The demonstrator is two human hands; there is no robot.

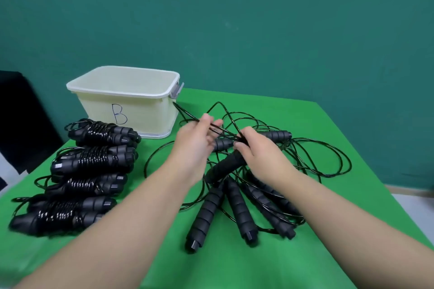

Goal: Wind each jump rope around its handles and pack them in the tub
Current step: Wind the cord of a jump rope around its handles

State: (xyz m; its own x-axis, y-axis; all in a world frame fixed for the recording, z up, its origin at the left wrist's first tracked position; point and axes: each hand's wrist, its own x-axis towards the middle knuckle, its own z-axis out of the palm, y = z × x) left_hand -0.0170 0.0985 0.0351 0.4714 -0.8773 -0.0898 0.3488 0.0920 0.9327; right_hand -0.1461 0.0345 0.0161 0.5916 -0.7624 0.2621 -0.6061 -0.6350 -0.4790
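A: Left edge of the green cloth-covered table (234, 270)?
B: Four wound bundles of black jump rope with foam handles (94, 159), stacked in a column from near to far, long axes running left to right. Bare cloth lies in front of them.

A: Behind those?
B: One cream rectangular plastic tub marked "B" (126, 101), at the table's far left corner, touching the farthest bundle's area; its inside is not visible.

A: Centre?
B: Left hand (195, 145), fingers curled, pinching a strand of thin black cord (218, 103) between thumb and fingertips.

A: Right of that?
B: Right hand (258, 150), fingers wrapped round the top of one black ribbed foam handle (223, 169), which slants from upper right to lower left. Beneath lies a loose tangle of unwound ropes (328, 159); several loose handles (239, 211) fan out toward the near edge.

A: Free room?
B: Open cloth near the front edge and along the far right.
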